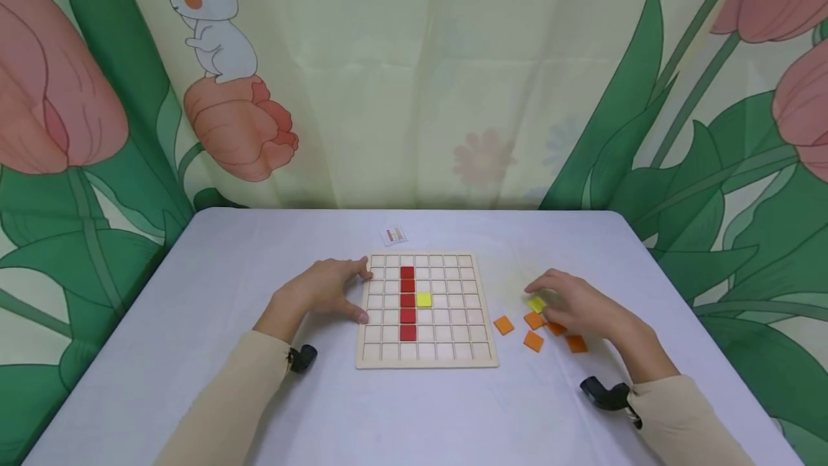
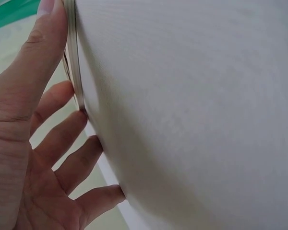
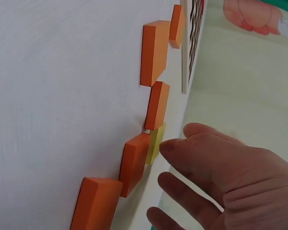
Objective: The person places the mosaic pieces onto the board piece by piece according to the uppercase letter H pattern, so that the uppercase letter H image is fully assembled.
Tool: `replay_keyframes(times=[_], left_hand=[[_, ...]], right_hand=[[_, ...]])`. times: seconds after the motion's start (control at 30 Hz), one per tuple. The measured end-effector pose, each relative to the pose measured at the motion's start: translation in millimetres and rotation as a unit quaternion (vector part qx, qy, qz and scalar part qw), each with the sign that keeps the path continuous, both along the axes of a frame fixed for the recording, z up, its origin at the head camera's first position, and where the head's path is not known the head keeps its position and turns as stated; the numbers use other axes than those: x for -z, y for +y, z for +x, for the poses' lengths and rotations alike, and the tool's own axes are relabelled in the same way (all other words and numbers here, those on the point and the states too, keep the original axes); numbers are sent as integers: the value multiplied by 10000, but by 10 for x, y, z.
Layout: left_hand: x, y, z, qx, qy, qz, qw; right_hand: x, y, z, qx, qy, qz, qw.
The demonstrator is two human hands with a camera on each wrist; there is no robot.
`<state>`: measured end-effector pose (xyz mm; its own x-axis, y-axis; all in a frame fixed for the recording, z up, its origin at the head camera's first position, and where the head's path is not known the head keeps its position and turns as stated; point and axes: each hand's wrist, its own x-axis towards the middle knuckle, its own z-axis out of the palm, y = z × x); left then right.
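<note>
A pale wooden grid board lies on the table with a column of several red tiles and one yellow tile just right of it. My left hand touches the board's left edge, thumb and fingers spread; the left wrist view shows the hand against that edge from the side. Beside the board on the right, my right hand hovers over loose tiles, its thumb and index finger around a second yellow tile. In the right wrist view the thumb tip is at this yellow tile, fingers not curled round it.
Several loose orange tiles lie around and below the right hand, the leftmost orange tile close to the board's edge. A small patterned card lies behind the board. A printed curtain hangs behind the white table.
</note>
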<state>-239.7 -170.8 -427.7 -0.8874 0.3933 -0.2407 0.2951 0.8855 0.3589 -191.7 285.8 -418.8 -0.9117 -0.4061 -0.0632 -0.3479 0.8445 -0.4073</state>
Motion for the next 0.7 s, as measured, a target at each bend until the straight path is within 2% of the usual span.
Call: replay_keyframes(times=[0.3,0.7], left_hand=[[8,4,-1,-12,-49,-14,10000],[-49,-11,6,31,-47,-12,10000]], right_hand=[[38,14,-30,16,-120,303,9995],[102,68,-47,15,38,117,9999]])
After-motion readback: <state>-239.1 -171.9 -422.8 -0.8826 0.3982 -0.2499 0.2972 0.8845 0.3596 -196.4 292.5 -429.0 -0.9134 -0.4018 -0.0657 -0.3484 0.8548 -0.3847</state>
